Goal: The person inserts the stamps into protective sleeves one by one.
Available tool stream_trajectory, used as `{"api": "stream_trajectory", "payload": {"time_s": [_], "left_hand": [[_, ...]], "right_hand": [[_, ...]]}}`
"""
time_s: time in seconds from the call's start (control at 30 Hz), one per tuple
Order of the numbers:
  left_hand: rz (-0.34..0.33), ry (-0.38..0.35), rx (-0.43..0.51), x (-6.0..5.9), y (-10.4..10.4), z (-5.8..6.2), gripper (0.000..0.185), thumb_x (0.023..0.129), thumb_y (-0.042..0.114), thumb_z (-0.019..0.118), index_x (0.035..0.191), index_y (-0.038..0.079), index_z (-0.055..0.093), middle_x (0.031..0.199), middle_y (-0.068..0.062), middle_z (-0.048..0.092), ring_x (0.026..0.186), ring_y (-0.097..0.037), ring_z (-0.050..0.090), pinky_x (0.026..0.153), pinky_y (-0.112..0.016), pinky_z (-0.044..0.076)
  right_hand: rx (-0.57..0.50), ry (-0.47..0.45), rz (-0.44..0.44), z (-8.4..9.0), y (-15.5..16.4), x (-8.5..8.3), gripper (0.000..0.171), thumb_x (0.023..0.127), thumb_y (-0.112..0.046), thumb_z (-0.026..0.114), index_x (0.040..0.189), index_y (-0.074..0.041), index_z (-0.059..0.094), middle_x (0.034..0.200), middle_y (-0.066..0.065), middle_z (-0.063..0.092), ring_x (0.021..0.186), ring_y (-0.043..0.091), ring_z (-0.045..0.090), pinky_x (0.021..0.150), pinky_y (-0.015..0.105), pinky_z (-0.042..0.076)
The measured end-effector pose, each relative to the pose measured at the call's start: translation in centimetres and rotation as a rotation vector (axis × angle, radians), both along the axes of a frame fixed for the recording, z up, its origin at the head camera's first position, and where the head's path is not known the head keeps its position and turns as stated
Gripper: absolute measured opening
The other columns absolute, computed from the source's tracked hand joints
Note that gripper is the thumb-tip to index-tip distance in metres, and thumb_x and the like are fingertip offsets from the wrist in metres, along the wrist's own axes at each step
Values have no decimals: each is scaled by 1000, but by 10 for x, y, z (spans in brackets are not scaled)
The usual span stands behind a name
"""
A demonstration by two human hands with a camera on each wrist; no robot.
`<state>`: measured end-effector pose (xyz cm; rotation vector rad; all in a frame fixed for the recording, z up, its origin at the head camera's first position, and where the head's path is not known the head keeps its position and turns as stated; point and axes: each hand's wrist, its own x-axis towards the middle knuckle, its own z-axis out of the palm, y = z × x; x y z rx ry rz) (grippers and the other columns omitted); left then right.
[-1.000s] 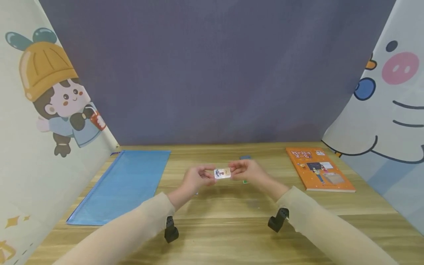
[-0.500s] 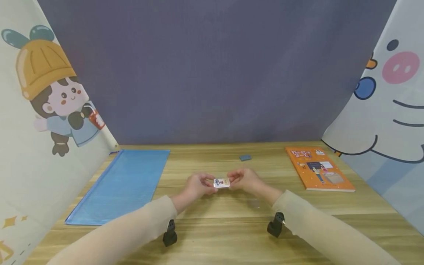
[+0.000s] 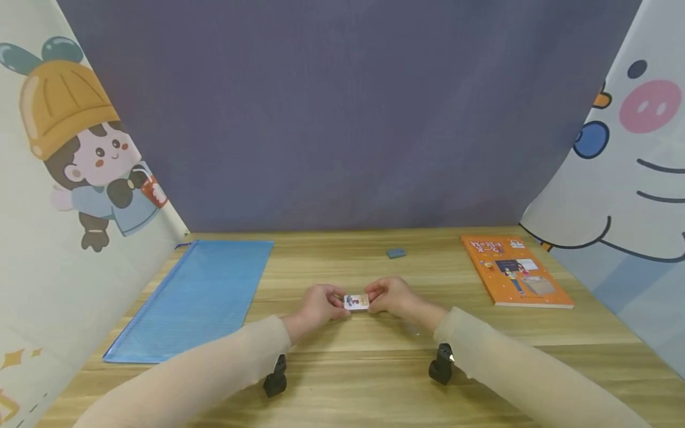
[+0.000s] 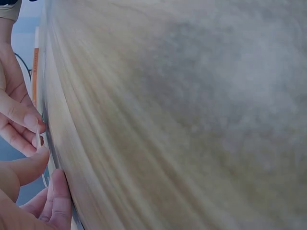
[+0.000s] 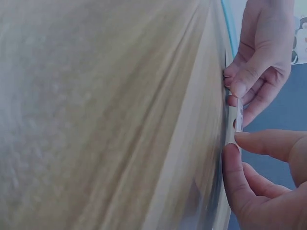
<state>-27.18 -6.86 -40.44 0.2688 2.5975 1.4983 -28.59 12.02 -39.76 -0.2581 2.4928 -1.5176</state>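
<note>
Card (image 3: 357, 301), small and printed, is held low over the wooden table (image 3: 374, 380), pinched at its short ends by left hand (image 3: 319, 304) and right hand (image 3: 389, 296), fingers curled. It looks thin, light and bendable, so edge grips suit it.

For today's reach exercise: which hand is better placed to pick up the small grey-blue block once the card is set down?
Probably the right hand: the small grey-blue block lies straight beyond it, while the left hand, pinching the card's other end, sits farther off.
</note>
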Motion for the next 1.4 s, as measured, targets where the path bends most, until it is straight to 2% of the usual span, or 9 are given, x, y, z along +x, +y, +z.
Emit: {"api": "stream_trajectory", "payload": {"time_s": [0.33,0.5,0.8,1.2,1.4], "left_hand": [[26,71,-89,0,5,-1,40,60,-1,76,98,-1,62,71,-7,59,61,-11,51,52,-20,48],[46,77,-129,1,5,-1,42,60,2,78,99,1,63,68,-3,57,59,-10,50,50,-21,45],[48,66,-137,3,4,1,45,60,3,77,102,1,62,69,-3,57,59,-11,50,50,-21,46],[43,61,-142,2,4,1,43,61,2,77,102,1,62,67,-3,57,59,-12,52,50,-21,47],[29,100,-168,5,3,2,45,60,3,78,102,0,62,66,-1,57,59,-11,51,49,-20,45]], "right_hand": [[24,-24,-30,1,-2,-1,42,59,11,71,100,5,60,86,12,60,71,15,55,62,23,50],[77,-12,-43,0,-5,-1,41,57,9,73,96,4,62,84,10,60,72,15,55,62,22,49],[122,1,-53,-1,-7,-1,40,57,8,73,95,1,63,83,8,60,71,14,54,63,22,49],[110,-6,-43,-3,-5,-2,39,59,7,73,96,-1,63,84,6,59,73,13,54,64,22,48],[102,-11,-35,-2,-4,0,39,60,6,73,98,0,63,86,7,58,74,14,54,65,22,49]]}}
